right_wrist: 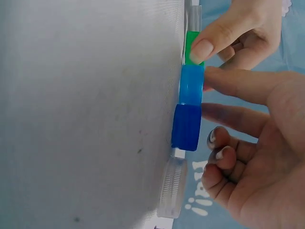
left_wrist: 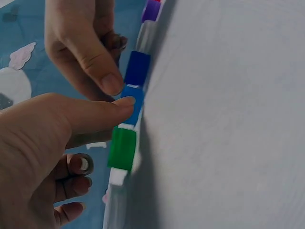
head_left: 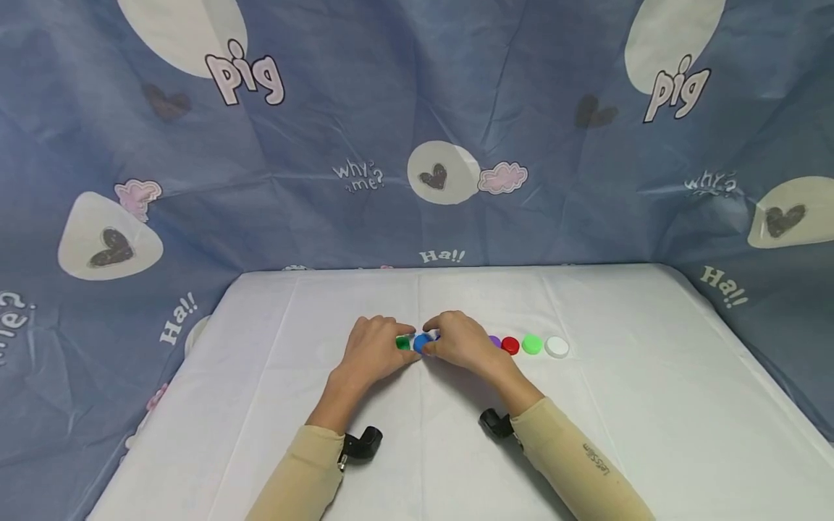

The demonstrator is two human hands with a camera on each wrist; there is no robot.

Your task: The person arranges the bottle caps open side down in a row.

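Coloured bottle caps lie in a line on the white table. My left hand has its thumb and index finger around the green cap, its thumb tip near where that cap meets the light blue cap. From the other side my right hand brings thumb and index finger around the light blue cap, and the thumb partly hides it in the head view. The dark blue cap sits beside it. A clear ribbed cap follows. In the wrist views the other fingers of both hands are curled.
Right of my right hand, the row continues with a purple cap, a red cap, a light green cap and a white cap. Past the green cap lies another clear piece. A printed blue cloth hangs behind the table.
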